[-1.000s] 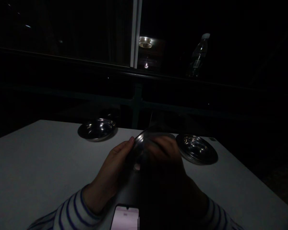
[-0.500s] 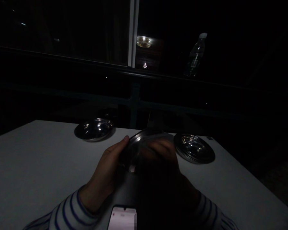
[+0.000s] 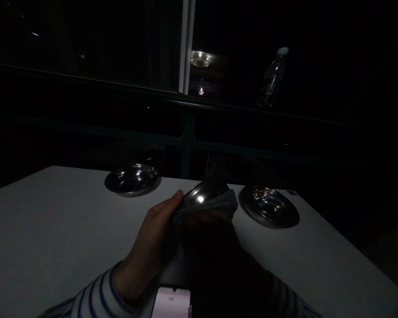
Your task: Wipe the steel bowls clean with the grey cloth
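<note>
My left hand [image 3: 151, 240] grips the left rim of a shiny metal dish [image 3: 201, 194], thumb on top, holding it tilted above the table. My right hand [image 3: 208, 234], mostly in shadow, presses a greyish cloth [image 3: 230, 204] against the dish's inner face. The cloth spreads across the near part of the dish, and the right fingers are partly hidden in the dark. Back left on the table lies another metal dish [image 3: 132, 180]. A stack of similar dishes [image 3: 270, 206] sits to the right of my hands.
The white table [image 3: 69, 229] spans the foreground. Between my forearms lies a lit phone [image 3: 172, 302]. A clear plastic bottle [image 3: 274, 79] stands on a ledge beyond the table, near a pale window frame [image 3: 187, 48]. The surroundings are very dark.
My right hand has moved left and slightly down with the cloth, which now shows more clearly over the dish. My left hand still holds the rim. The view has shifted a little.
</note>
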